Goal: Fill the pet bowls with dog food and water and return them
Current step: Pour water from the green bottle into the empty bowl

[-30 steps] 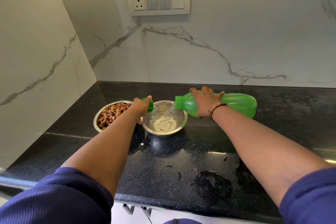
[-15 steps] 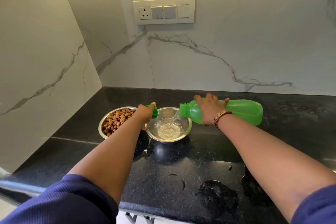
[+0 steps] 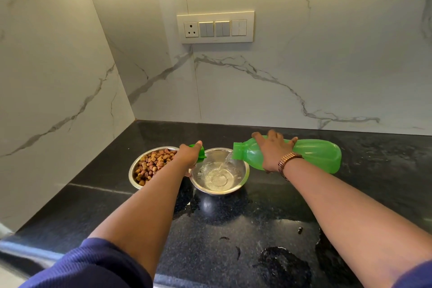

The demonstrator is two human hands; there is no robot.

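Two steel bowls stand side by side on the black counter. The left bowl (image 3: pixel 134 172) holds brown dog food kibble (image 3: pixel 154 162). The right bowl (image 3: pixel 242 177) holds a shallow pool of water. My right hand (image 3: pixel 272 151) grips a green plastic bottle (image 3: pixel 315 154) lying almost level, its open mouth over the right bowl, and a thin stream of water falls in. My left hand (image 3: pixel 189 155) rests at the right bowl's left rim, shut on the bottle's green cap (image 3: pixel 201 155).
The black granite counter (image 3: pixel 233 229) has wet patches near its front edge. White marble walls meet in a corner behind the bowls. A switch and socket panel (image 3: pixel 215 27) is on the back wall.
The view has tilted upward, showing more wall. Both hands, the bottle and the bowls keep their places while water keeps running into the right bowl.
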